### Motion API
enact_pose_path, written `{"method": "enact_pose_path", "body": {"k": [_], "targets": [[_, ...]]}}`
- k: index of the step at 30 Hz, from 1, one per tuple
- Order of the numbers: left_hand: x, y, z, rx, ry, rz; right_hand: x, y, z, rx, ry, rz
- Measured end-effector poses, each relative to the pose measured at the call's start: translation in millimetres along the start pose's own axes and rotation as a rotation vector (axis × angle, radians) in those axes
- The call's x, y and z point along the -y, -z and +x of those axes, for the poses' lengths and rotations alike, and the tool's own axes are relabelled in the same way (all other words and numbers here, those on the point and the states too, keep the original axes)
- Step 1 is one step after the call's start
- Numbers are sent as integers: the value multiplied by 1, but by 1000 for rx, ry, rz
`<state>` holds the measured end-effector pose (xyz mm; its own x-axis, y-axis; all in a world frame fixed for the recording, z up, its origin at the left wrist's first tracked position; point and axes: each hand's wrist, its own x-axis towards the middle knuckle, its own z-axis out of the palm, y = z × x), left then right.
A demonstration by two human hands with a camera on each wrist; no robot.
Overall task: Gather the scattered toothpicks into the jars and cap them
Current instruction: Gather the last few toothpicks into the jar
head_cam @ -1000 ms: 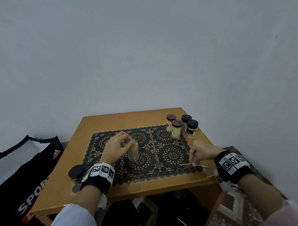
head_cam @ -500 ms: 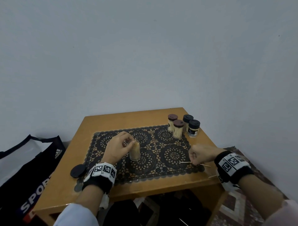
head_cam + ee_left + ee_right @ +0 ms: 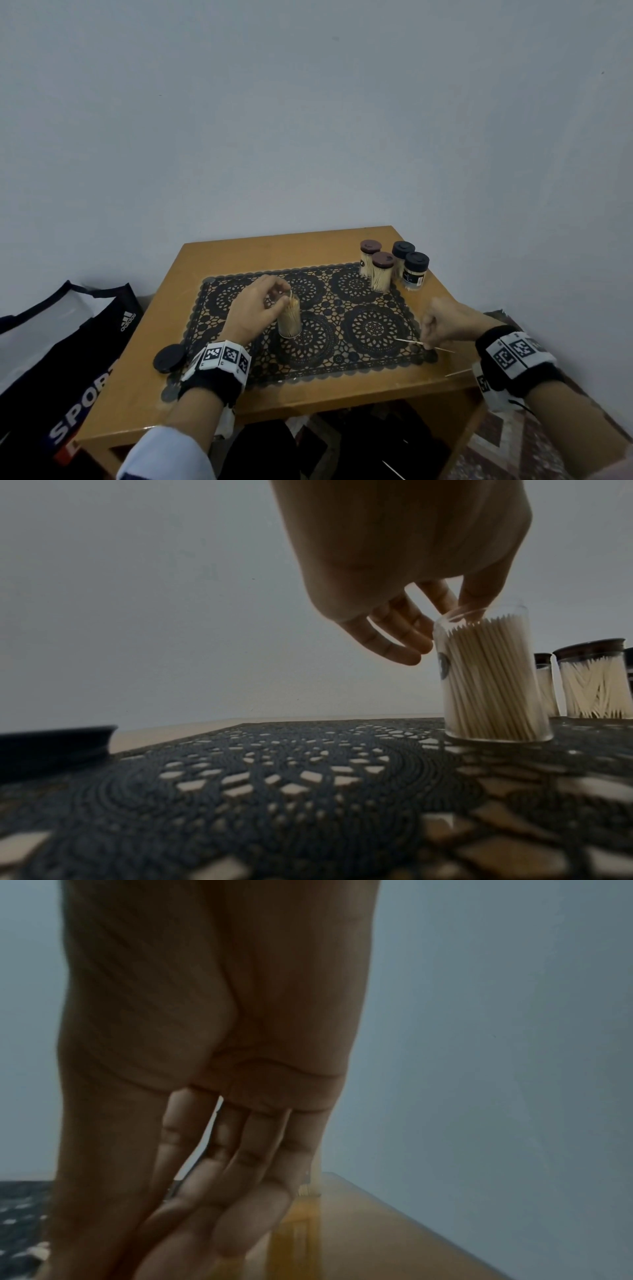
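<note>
An open glass jar [image 3: 289, 320] [image 3: 493, 680], packed with toothpicks, stands upright on the black lace mat [image 3: 342, 308]. My left hand [image 3: 255, 310] [image 3: 404, 569] is at its mouth, and thumb and forefinger pinch one toothpick [image 3: 291, 295] that sticks up out of the rim. My right hand [image 3: 442, 323] [image 3: 212, 1069] is at the mat's front right edge, with fingertips down on a loose toothpick [image 3: 407, 341] that it pinches against the table. Another toothpick [image 3: 458, 372] lies by the table's front right edge. The jar's black lid [image 3: 170, 357] [image 3: 55, 746] lies left of the mat.
Several capped jars [image 3: 394, 265] [image 3: 594, 680] of toothpicks stand at the wooden table's [image 3: 239, 255] back right corner. A black sports bag [image 3: 68, 349] sits on the floor to the left. A grey wall is close behind and to the right.
My right hand has shifted slightly to the right with the toothpick under its fingertips. My left hand stays at the jar's mouth.
</note>
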<state>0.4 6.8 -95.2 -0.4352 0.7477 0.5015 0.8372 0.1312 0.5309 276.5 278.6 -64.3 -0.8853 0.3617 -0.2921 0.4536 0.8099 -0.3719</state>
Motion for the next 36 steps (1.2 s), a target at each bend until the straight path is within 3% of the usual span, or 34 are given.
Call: {"method": "enact_pose_path", "body": {"k": [5, 8, 10, 15, 19, 22, 25, 28, 33, 36], "targets": [[-2, 0, -1, 2, 5, 1, 5, -1, 3, 26, 23, -179], [-1, 0, -2, 6, 9, 0, 10, 2, 7, 27, 75, -166], [-1, -1, -1, 6, 20, 5, 20, 6, 10, -68, 128, -28], [-2, -1, 0, -46, 72, -42, 93, 14, 25, -305, 233, 596], [-2, -1, -1, -62, 83, -36, 159, 11, 47, -464, 280, 829], [-6, -1, -1, -85, 76, -61, 192, -6, 67, -456, 262, 739], [-7, -1, -2, -104, 37, -71, 208, -28, 79, -435, 184, 407], [-6, 1, -2, -121, 2, -53, 212, -41, 77, -509, 138, 196], [-1, 0, 1, -94, -44, 17, 206, -41, 76, -479, 222, 267], [-1, -1, 1, -62, -22, 7, 191, -36, 68, -467, 246, 511]]}}
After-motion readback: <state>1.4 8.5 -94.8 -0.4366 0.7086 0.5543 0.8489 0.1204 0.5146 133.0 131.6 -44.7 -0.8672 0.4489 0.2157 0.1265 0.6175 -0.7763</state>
